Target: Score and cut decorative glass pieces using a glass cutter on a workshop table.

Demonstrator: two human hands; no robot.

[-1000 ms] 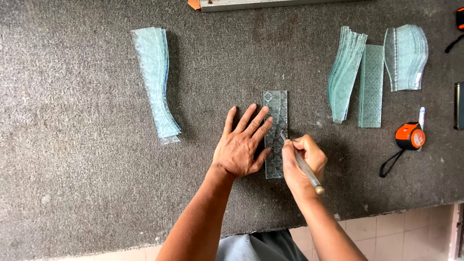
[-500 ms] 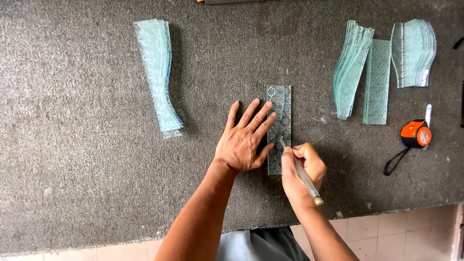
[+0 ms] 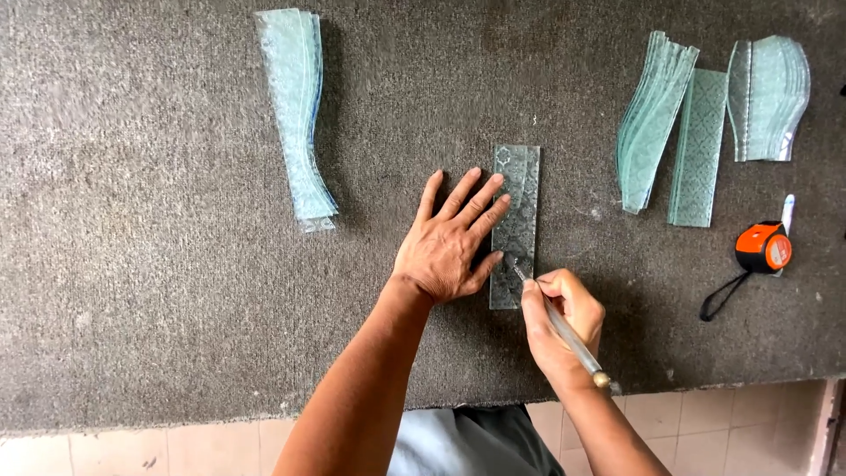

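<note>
Left hand [image 3: 448,247] spread flat, fingers splayed, pressing on the narrow rectangular strip of patterned clear glass [image 3: 516,211] lying on the grey carpeted bench [image 3: 132,264]. Right hand [image 3: 564,322] pinched around a slim metal-tipped glass cutter [image 3: 564,330], tip touching the strip's lower end. Left of the strip, a stack of curved pale-green glass pieces [image 3: 298,115]; right of it, more curved glass stacks [image 3: 652,119] and an orange tape measure [image 3: 763,248].
</note>
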